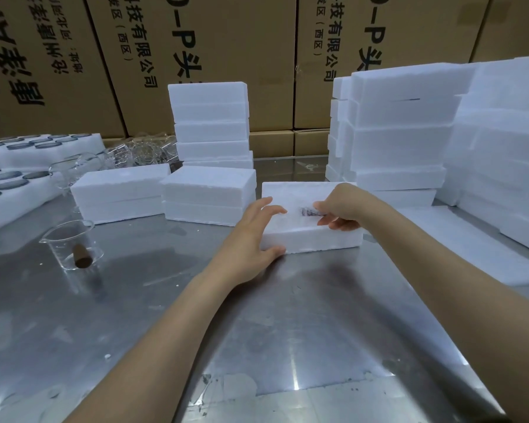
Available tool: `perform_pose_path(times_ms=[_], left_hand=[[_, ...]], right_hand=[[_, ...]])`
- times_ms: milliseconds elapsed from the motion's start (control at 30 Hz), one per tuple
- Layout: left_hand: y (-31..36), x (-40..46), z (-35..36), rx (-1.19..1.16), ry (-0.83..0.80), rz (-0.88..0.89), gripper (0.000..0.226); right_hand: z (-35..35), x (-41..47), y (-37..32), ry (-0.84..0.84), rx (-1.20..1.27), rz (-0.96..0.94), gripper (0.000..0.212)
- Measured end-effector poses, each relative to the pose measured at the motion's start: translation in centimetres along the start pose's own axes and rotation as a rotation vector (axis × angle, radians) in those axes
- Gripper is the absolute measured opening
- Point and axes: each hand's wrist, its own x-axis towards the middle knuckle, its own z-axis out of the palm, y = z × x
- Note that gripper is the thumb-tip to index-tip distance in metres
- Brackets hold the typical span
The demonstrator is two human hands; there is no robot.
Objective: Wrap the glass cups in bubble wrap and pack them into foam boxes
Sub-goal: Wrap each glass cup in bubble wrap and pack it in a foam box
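Note:
A white foam box half (303, 239) lies open-side up at the middle of the steel table. In its cavity sits a glass cup in bubble wrap (307, 212), a dark part showing through the wrap. My right hand (342, 209) reaches over the box from the right, its fingers curled round the wrapped cup. My left hand (251, 236) rests at the box's left end, thumb against the front wall and straight fingers over the top edge. A bare glass cup (71, 242) with a brown handle stands at the left of the table.
Closed foam boxes (208, 193) lie just behind and left of the open one, with a taller stack (209, 123) behind them. High foam stacks (409, 132) fill the right. More glass cups (141, 151) and foam trays (13, 190) sit at the far left. Cardboard cartons (242, 41) wall the back.

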Motion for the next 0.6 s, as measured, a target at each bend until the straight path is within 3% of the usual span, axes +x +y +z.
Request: perform_pose_path(times_ms=[200, 300, 433, 600], left_hand=[[0.0, -0.1, 0.0, 0.028, -0.013, -0.007, 0.061], [-0.2, -0.2, 0.0, -0.005, -0.006, 0.007, 0.065], [-0.1, -0.2, 0.0, -0.013, 0.004, 0.013, 0.065], [-0.2, 0.0, -0.4, -0.046, -0.01, 0.013, 0.056]], right_hand=[[0.6, 0.3, 1.3, 0.179, -0.057, -0.106, 0.032], [1.1, 0.0, 2.8, 0.405, 0.002, -0.213, 0.038], [0.1, -0.1, 4.3, 0.722, 0.019, -0.355, 0.02], [0.1, 1.1, 5.3, 0.552, -0.107, -0.482, 0.051]])
